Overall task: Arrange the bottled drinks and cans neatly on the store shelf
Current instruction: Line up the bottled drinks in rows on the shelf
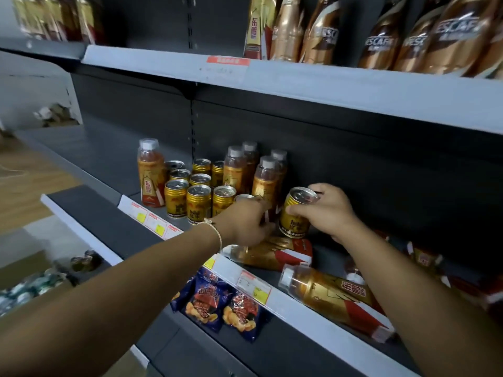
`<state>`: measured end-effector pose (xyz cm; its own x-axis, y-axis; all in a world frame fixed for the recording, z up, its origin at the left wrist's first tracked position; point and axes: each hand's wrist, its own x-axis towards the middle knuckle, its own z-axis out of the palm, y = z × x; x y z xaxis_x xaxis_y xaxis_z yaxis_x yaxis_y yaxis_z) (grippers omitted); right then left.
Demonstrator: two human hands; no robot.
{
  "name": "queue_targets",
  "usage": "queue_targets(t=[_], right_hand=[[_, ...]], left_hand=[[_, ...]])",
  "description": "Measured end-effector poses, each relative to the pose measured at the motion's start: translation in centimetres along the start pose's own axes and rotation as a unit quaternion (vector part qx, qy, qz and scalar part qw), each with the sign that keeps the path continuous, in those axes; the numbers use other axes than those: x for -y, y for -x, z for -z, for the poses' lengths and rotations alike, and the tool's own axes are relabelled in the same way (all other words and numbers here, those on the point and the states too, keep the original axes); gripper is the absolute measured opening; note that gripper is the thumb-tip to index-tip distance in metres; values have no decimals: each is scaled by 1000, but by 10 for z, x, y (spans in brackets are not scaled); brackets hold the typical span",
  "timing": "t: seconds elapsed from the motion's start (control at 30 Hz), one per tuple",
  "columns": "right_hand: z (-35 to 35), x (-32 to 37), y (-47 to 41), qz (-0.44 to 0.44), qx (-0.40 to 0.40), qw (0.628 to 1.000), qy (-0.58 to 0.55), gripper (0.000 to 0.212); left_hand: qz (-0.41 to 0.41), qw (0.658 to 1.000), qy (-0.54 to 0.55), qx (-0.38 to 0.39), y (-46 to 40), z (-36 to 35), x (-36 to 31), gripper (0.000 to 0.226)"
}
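Leftmost on the middle shelf (92, 159), a lone upright bottle (150, 172) with a white cap stands at the end of the drinks. Just beside it sits a cluster of gold cans (198, 191), upright in rough rows, tops silver and labels facing out. Behind and to the right of the cans, four more upright bottles (245, 170) of the same amber drink stand close together against the dark back panel.

Next comes the left hand (245, 221), reaching in with a thin bracelet (215, 232) at the wrist. Its fingers curl down in front of a partly hidden can (243, 197) at the end of the front row, and whether they actually grip it cannot be told, since the back of the hand covers the contact. Right of that, the right hand (328, 210) grips a held can (295, 213) between thumb and curled fingers (the can is tilted, its top leaning toward the camera), just beside the upright bottles and above the shelf floor.

Below both hands, two bottles lie on their sides near the shelf's front edge: a fallen bottle (272, 253) under the left hand, and a nearer fallen bottle (334, 295) further right, cap pointing left. Price tags (253, 287) line the shelf lip, and blue snack bags (217, 303) sit on the shelf underneath.
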<state>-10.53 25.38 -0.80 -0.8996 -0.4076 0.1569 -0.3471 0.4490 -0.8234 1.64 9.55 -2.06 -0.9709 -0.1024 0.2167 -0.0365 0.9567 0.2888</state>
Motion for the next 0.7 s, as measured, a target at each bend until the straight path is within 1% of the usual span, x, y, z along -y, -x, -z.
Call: queue_targets(t=[0.03,0.07,0.1,0.2,0.27,0.37,0.43,0.53,0.6,0.7], right_hand=[[6,2,6,2,-2,1000,-8,89],[12,4,13,8,-3,1000,-16,95],[18,6,21,14,-4,1000,-23,95],[37,11,48,25,-25,999,-35,72],[51,14,69,24,-46,998,-40,62],[65,18,101,16,-63,996,-53,57],[73,18,126,1,-79,995,-57,57],[85,13,164,-22,-108,992,-56,53],[93,6,187,-32,-119,991,-59,46],[106,-7,218,-51,-124,988,-72,32]], left_hand=[[-2,1000,6,0,-1,-2,-8,38],[-11,1000,8,-4,-1,-4,-16,41],[-22,1000,11,-11,-2,-6,-24,43],[-48,997,47,-24,5,-12,-47,47],[-54,994,93,-14,14,-16,-60,49],[-60,983,174,-20,33,-22,-78,47],[-71,979,190,-37,49,-26,-93,43],[-83,963,256,-11,71,-36,-115,36],[-103,960,259,-5,84,-42,-129,35],[-135,958,251,10,103,-51,-149,42]])
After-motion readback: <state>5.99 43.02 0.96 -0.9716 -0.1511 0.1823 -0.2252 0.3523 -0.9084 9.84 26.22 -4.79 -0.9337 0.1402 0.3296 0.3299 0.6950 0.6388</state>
